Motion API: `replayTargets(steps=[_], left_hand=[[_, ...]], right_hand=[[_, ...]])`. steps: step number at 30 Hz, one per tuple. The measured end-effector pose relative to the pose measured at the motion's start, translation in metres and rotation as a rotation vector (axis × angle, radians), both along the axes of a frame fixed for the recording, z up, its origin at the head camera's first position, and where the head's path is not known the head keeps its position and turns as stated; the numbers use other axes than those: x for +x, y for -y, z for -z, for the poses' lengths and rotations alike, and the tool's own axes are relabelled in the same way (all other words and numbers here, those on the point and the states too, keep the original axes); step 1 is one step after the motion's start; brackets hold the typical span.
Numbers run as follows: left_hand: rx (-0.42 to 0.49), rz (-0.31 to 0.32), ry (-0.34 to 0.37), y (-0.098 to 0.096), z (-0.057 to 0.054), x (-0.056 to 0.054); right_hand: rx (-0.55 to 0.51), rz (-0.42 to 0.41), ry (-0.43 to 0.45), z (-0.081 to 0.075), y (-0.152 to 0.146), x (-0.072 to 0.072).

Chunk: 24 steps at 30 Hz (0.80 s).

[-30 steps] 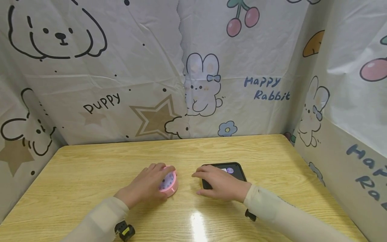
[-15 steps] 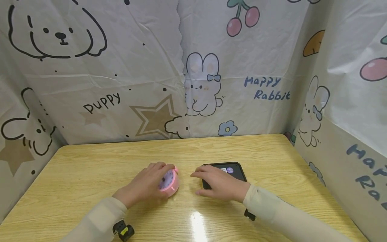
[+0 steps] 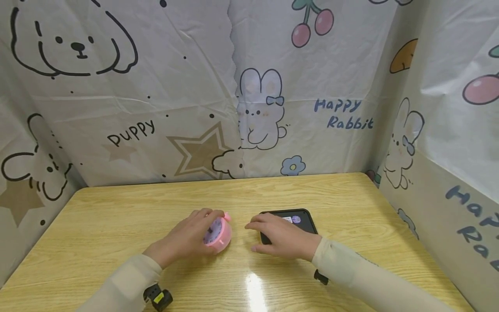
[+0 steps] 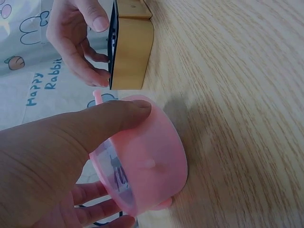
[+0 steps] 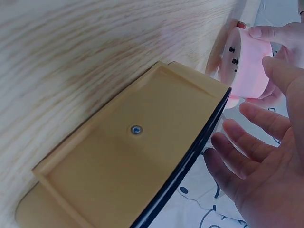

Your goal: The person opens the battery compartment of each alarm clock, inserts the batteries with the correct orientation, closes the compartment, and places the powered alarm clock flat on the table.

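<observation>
A round pink alarm clock (image 3: pixel 224 237) with a pale lilac dial is gripped by my left hand (image 3: pixel 187 237). In the left wrist view my thumb presses on the rim of the clock (image 4: pixel 159 152), and the other fingers reach round its far side. The clock leans, its dial turned toward my left palm. Black knobs show on the back of the clock (image 5: pixel 237 59) in the right wrist view. My right hand (image 3: pixel 284 236), fingers apart and loosely bent, hovers over a black-topped box (image 3: pixel 308 222). That box (image 5: pixel 137 147) has gold-yellow sides and a small screw.
Both things are on a light wood-grain table (image 3: pixel 128 216). A white sheet (image 3: pixel 187 86) printed with cartoon animals hangs behind the table and along its sides. Small stickers (image 3: pixel 296 219) mark the box top. Tabletop lies between the clock and the box.
My left hand has tilted the clock further, so more of its pink side shows in the head view. My right hand has shifted very slightly left.
</observation>
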<state>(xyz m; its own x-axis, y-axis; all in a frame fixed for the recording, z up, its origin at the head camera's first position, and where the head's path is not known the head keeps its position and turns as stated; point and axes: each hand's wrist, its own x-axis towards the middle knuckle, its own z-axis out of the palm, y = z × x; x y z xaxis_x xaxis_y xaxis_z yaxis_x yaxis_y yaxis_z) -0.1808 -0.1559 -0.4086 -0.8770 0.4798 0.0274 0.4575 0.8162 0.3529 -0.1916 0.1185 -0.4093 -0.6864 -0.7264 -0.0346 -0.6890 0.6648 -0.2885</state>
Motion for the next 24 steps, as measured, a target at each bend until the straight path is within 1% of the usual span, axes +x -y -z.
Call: replayTargets(steps=[11, 18, 24], left_hand=[[0.035, -0.044, 0.033, -0.0002, -0.0009, 0.0005], [0.084, -0.036, 0.02, 0.0023, -0.0023, 0.0038], [0.131, -0.043, 0.035, 0.0038, -0.0019, 0.0035]], right_hand=[[-0.006, 0.001, 0.002, 0.0015, 0.0015, -0.0001], [-0.013, -0.002, -0.006, 0.0028, 0.0021, 0.0007], [-0.025, -0.019, -0.017, 0.0023, 0.0028, 0.0016]])
